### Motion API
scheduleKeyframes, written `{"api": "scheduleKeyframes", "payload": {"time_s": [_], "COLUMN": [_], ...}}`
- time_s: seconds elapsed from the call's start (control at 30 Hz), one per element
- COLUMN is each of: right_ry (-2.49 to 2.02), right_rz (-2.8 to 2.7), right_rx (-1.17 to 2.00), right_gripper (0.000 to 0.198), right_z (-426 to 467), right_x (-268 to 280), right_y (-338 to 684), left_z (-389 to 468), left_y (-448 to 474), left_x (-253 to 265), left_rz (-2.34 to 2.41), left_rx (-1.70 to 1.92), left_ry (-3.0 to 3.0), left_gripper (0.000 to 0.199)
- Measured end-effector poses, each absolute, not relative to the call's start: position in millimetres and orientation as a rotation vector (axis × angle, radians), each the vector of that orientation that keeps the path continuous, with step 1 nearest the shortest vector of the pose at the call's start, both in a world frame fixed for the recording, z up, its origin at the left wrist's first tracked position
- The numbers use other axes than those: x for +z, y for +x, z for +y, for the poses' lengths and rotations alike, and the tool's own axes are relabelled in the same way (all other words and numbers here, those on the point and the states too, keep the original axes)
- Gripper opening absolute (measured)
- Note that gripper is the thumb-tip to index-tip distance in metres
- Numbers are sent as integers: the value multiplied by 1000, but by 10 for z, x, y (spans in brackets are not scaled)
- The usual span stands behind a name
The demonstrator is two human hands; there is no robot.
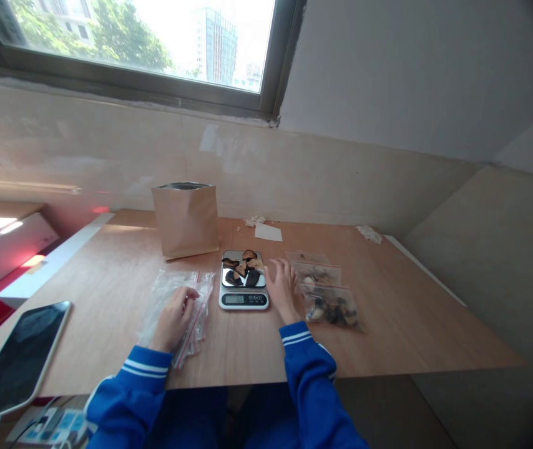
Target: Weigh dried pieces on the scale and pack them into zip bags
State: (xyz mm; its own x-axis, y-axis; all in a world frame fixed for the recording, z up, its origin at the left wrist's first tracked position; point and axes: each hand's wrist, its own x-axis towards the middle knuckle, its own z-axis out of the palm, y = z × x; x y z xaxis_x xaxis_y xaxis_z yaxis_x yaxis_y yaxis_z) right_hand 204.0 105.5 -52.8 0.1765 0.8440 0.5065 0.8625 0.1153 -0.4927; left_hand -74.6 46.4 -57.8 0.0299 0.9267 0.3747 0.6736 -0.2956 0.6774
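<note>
So the counter (388,330) is wood-look, smooth with a soft satin sheen. Scale (244,302) at center: smooth plastic body, and the weighing plate (234,254) is mirror-shiny metal. The dried slices (252,278) on it look matt and rough, kinda wrinkly. Pouch (186,221) left of that is matt kraft paper with a shiny, foil-looking inside. Zip bags (154,305) at lower left are clear, glossy, crinkly plastic; filled bags (334,310) right of center, same stuff. Tablet (18,355) far left has a glossy glass-like screen. Sleeves (311,365): soft matt cloth.
</note>
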Motion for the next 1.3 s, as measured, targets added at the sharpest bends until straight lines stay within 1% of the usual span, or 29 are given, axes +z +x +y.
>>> {"api": "scheduleKeyframes", "payload": {"time_s": [0.13,0.43,0.73,0.93,1.03,1.17,1.3], "right_ry": [-1718,-1689,-1552,-1537,-1581,-1730,-1735], "right_rz": [-1637,-1606,-1373,-1451,-1430,-1398,-1476], "right_rx": [86,158,186,256,181,-8,-158], "right_gripper": [27,30,44,45,44,43,36], "right_z": [1198,1089,1214,1191,1199,1218,1052], "right_x": [-479,-561,-520,-563,-560,-518,-438], "right_y": [2001,2128,2238,2166,2129,2302,2382], "left_z": [453,483,485,486,478,475,490], "left_y": [-738,-766,-770,-764,-758,-762,-779], "left_x": [-545,-644,-651,-644,-627,-631,-659], "left_rz": [1622,1592,1565,1578,1583,1574,1563], "left_rx": [1145,1126,1121,1136,1142,1129,1117], "left_ry": [2012,2053,2057,2030,2031,2033,2028], "left_gripper": [19,20,19,18,19,19,19]}}
